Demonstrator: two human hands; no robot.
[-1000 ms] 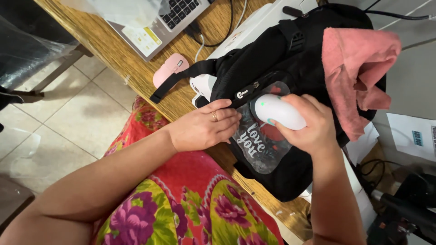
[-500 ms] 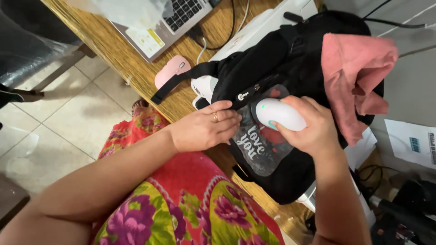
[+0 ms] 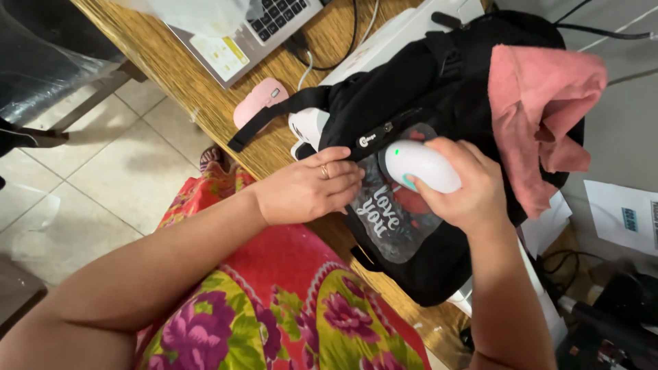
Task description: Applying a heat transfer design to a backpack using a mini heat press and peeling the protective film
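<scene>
both hands are on the black backpack (image 3: 439, 89), lying on the wooden desk (image 3: 205, 103). our right hand (image 3: 466, 188) grips a white handheld device (image 3: 419, 164) against its clear front pocket (image 3: 394, 216); left hand (image 3: 308, 188) rests flat beside, fingers extended. we judge the pass underway; next needs steady pressure.

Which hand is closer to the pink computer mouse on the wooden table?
The left hand. It rests on the black backpack just below the pink computer mouse. The right hand is farther off, holding a white oval device on the bag's clear pocket.
</scene>
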